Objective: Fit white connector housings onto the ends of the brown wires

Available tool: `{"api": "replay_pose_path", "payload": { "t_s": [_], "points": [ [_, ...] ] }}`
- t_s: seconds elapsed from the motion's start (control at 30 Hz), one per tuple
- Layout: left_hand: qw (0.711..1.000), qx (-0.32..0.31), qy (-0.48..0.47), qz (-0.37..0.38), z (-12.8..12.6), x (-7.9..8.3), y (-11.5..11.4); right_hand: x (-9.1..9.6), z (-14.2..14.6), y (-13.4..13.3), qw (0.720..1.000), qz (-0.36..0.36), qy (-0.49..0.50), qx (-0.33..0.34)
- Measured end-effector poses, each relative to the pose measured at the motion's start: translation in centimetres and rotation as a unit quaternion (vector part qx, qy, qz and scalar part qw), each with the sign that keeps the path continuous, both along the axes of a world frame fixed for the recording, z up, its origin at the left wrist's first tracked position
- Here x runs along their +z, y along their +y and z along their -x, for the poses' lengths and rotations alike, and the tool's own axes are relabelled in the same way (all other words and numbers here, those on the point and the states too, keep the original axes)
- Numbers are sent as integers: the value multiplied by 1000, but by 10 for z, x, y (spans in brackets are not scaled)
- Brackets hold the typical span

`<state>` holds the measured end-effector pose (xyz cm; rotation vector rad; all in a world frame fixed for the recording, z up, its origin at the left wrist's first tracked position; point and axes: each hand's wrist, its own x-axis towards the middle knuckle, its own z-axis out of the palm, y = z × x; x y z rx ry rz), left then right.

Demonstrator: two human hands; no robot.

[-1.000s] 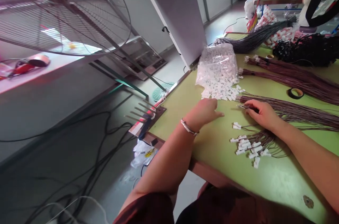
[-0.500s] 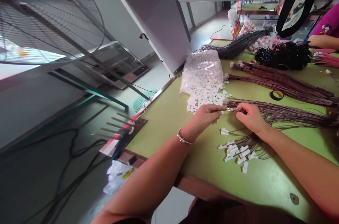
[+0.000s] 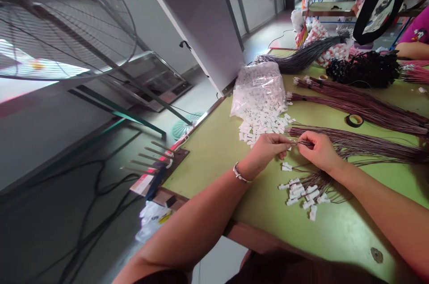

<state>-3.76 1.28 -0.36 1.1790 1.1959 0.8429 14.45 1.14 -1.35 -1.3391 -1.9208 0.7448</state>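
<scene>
My right hand [image 3: 317, 150] is closed on several thin brown wires, their metal tips pointing left. My left hand [image 3: 271, 147] pinches at those tips, its thumb and finger meeting the wire ends. Beyond my left hand lies a heap of small white connectors [image 3: 258, 125], spilling from a clear plastic bag [image 3: 258, 87]. A long bundle of brown wires [image 3: 368, 143] stretches right, just behind my right hand. Nearer my body lies a cluster of white connectors [image 3: 301, 193] fitted on brown wires, with one connector [image 3: 287, 166] slightly apart.
More brown wire bundles [image 3: 365, 107], a black tape roll [image 3: 354, 120], black parts [image 3: 363, 69] and grey wires [image 3: 301, 56] lie farther back on the green table [image 3: 208, 163]. A pronged rack [image 3: 164, 163] sits at the left edge; a fan [image 3: 67, 24] stands beyond. Another person's sleeve [image 3: 415, 29] shows at right.
My left hand has shifted slightly right, closing onto the wire tips that showed bare between the hands before. My right hand stays on the wires. The whole view has shifted a little.
</scene>
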Motion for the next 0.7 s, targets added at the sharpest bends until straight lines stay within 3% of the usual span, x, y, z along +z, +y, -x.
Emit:
{"api": "replay_pose_path", "payload": {
  "t_s": [0.23,0.37,0.6,0.7],
  "points": [
    [990,-4,-119,69,4,-2,3,3,0,-1,999,-38,3,-30],
    [974,35,-200,102,8,0,4,4,-1,-2,997,-43,17,-55],
    [974,1,-200,103,8,2,1,0,-1,-3,997,-49,16,-49],
    [982,-11,-177,65,5,1,-1,1,0,-4,997,-55,18,-58]
  ]
}}
